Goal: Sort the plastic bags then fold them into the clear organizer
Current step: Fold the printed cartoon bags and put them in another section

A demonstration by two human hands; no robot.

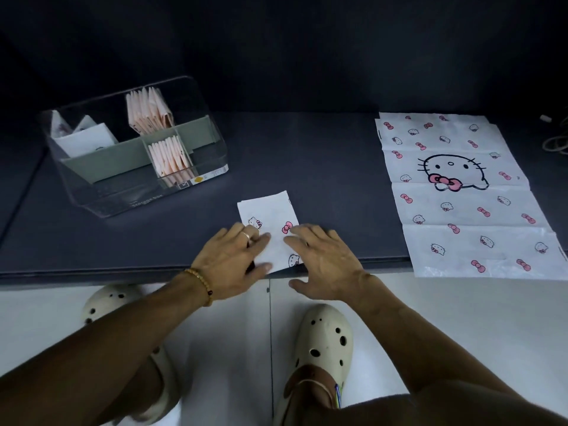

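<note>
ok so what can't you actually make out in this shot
- Head view: the near part of the folded bag lies under the left hand and right hand.
- Head view: the flat bags on the right are stacked, so how many lie there is hidden.
- Head view: the label on the clear organizer is too small to read.
- Head view: the cable is cut off by the right edge.

I see the organizer (135, 146) at upper left on the table (322, 155), folded bags (153, 113) inside. A folded bag (270, 216) lies centre under both hands; flat bags (467, 198) lie at right.
</note>
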